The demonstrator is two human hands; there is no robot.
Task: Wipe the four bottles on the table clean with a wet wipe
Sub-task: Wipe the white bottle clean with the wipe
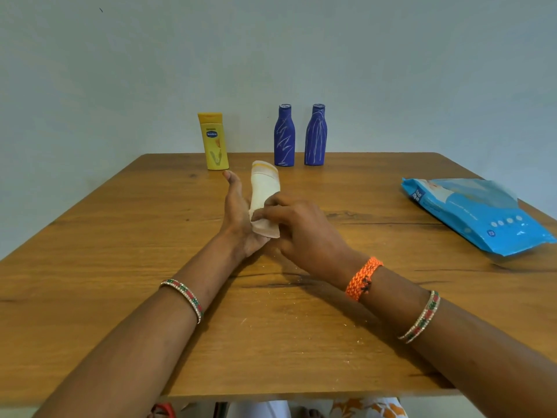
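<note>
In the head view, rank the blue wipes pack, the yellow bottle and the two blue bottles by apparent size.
1. blue wipes pack, largest, though it lies nearer the camera.
2. The two blue bottles look alike; not ranked against each other.
3. yellow bottle, slightly shorter.

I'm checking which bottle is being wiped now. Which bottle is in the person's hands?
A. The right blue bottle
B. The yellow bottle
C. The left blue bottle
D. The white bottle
D: the left hand holds the white bottle while the right hand presses a wipe on it; the yellow bottle and both blue bottles stand untouched at the table's far edge.
</note>
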